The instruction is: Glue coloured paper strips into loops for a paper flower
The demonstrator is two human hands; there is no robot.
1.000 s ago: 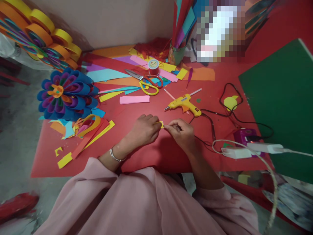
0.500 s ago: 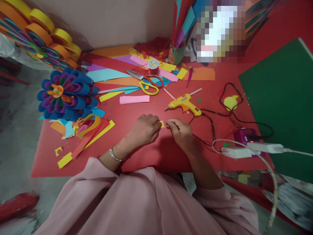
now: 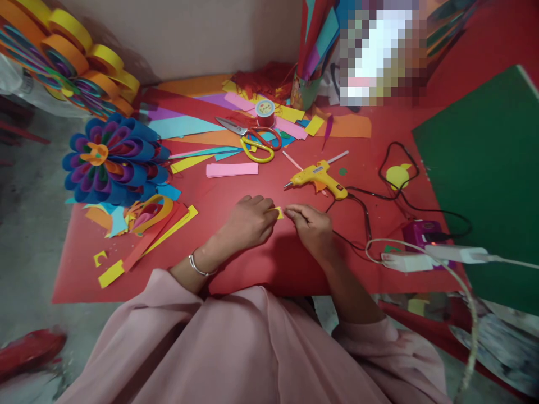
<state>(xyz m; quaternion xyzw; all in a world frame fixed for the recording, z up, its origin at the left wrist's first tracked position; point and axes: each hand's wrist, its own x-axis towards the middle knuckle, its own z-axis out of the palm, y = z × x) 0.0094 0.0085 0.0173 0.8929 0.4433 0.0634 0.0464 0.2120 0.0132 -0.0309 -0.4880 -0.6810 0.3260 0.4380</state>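
Observation:
A small yellow paper piece (image 3: 279,212) is pinched between both my hands over the red sheet (image 3: 252,264) on the floor. My left hand (image 3: 248,221) is curled, with its fingertips on the left end of the piece; a silver bangle sits on that wrist. From the right, my right hand (image 3: 309,224) pinches the other end with thumb and forefinger. A yellow glue gun (image 3: 320,179) lies just beyond my right hand, its black cord trailing right.
Scissors with yellow and red handles (image 3: 255,143), a red thread spool (image 3: 265,112), a pink strip (image 3: 231,169) and coloured paper strips lie farther back. A blue paper flower (image 3: 112,163) and paper scraps are at left. A green board (image 3: 488,179), white chargers (image 3: 425,258) and cables are at right.
My right hand has edged slightly left and flattened toward the yellow piece. My left hand stays put. The view has shifted very little.

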